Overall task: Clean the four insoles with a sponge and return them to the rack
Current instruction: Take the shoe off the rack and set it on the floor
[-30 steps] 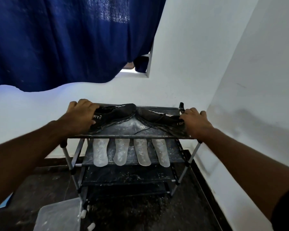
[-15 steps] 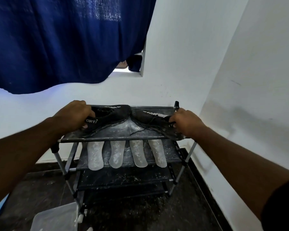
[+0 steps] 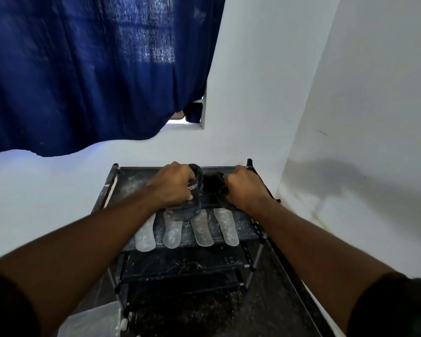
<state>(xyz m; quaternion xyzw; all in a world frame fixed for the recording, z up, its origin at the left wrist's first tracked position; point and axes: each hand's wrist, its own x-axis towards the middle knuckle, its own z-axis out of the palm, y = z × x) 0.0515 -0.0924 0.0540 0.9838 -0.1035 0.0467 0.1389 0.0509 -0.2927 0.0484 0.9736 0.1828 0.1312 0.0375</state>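
A dark metal shoe rack [image 3: 110, 188] stands in the corner against the white wall. Several pale, dusty insoles [image 3: 202, 231] lie side by side on its second shelf, toes toward me. On the top shelf my left hand [image 3: 170, 184] grips a black shoe [image 3: 188, 207] by its heel end, tipped up over the shelf's front edge. My right hand [image 3: 244, 187] grips a second black shoe [image 3: 213, 182] at the shelf's right side; that shoe is mostly hidden behind the hand. No sponge is in view.
A blue curtain [image 3: 95, 69] hangs over the window above the rack. The right wall [image 3: 362, 117] stands close beside the rack. A translucent plastic tub [image 3: 93, 322] sits on the dark floor at the lower left of the rack.
Both hands moved inward from the top shelf's outer corners and drew the two shoes together at the middle. The left shoe is now tipped up over the front edge.
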